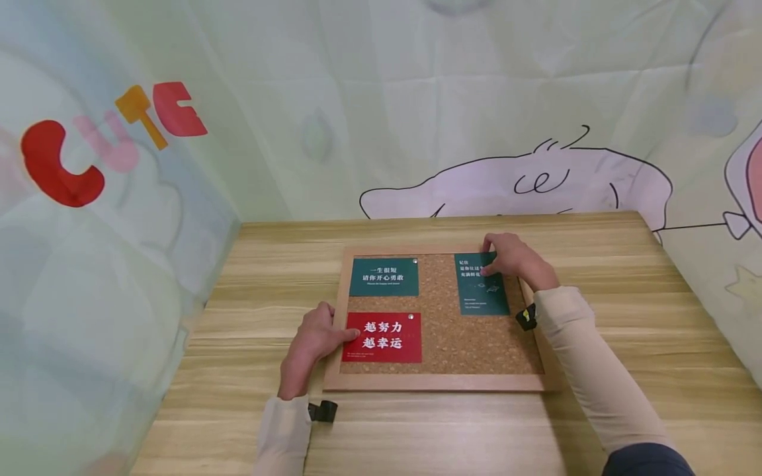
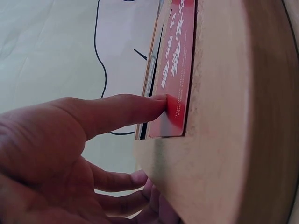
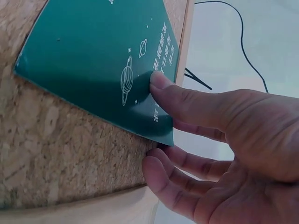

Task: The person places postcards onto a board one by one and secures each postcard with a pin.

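Observation:
A wood-framed cork board [image 1: 458, 347] lies on the table. My left hand [image 1: 317, 336] holds its left edge, the thumb over the frame and on a red card [image 1: 389, 354] with white writing, the other fingers along the frame's outer side. At the board's upper right, my right hand [image 1: 516, 259] pinches the corner of a dark green card [image 3: 88, 60] printed with ringed planets. The thumb lies on the card's face and the fingers are partly behind it. In the right wrist view, the card bows slightly off the cork.
Another green card [image 1: 383, 289] is at the board's upper left, above the red one. A small pin [image 1: 415, 261] shows in its upper right corner, and a similar pin [image 1: 411, 317] in the red card. The wooden table [image 1: 256, 284] meets a printed cloth wall [image 1: 286, 152].

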Demonstrator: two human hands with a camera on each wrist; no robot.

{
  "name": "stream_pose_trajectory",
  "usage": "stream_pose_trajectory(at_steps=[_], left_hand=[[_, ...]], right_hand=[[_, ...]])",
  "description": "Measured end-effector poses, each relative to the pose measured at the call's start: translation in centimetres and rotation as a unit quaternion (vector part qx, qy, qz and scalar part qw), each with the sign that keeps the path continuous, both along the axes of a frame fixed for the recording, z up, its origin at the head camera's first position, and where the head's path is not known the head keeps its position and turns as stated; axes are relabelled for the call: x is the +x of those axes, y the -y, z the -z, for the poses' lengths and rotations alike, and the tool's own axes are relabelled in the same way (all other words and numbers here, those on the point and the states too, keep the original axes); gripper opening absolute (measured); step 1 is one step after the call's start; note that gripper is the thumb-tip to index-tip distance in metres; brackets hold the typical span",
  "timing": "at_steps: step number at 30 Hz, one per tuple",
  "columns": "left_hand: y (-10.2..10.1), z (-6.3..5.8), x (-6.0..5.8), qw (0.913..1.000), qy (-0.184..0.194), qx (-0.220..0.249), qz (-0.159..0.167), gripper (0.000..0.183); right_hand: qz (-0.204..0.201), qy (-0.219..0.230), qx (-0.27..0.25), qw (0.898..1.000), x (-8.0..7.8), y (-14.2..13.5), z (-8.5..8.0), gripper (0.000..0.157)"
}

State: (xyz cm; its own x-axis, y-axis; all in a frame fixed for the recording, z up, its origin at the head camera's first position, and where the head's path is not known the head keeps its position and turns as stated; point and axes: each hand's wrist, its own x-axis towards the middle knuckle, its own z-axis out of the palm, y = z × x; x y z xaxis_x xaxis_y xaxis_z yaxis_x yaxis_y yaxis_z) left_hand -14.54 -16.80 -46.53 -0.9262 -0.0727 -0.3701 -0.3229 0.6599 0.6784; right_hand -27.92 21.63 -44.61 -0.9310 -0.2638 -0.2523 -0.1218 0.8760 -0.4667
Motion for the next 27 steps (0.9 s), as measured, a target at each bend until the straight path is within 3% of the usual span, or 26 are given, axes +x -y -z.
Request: stream_pose_trajectory(at_steps=[12,17,22,27], left_hand=[[-0.1,-0.4,-0.2,0.9999,0.007,-0.006,0.009,0.053],[-0.2,-0.6,-0.4,0.9995,0.001,-0.019,0.024,0.056],[-0.4,-1.3,-0.6,0.9967,0.007,-0.065,0.048,0.06],[-0.6,-2.3,-1.4,0.9869,0.019,-0.133,0.09,0.065]], right_hand=[[0.033,-0.014,0.042,0.998,0.2,-0.5,0.1,0.055],[0.04,-0.004,0.03,0.999,0.0,-0.9,0.1,0.061],[0.044,0.01,0.018,0.999,-0.2,-1.1,0.3,0.067],[0.044,0.016,0.024,0.999,-0.3,-0.8,0.2,0.075]])
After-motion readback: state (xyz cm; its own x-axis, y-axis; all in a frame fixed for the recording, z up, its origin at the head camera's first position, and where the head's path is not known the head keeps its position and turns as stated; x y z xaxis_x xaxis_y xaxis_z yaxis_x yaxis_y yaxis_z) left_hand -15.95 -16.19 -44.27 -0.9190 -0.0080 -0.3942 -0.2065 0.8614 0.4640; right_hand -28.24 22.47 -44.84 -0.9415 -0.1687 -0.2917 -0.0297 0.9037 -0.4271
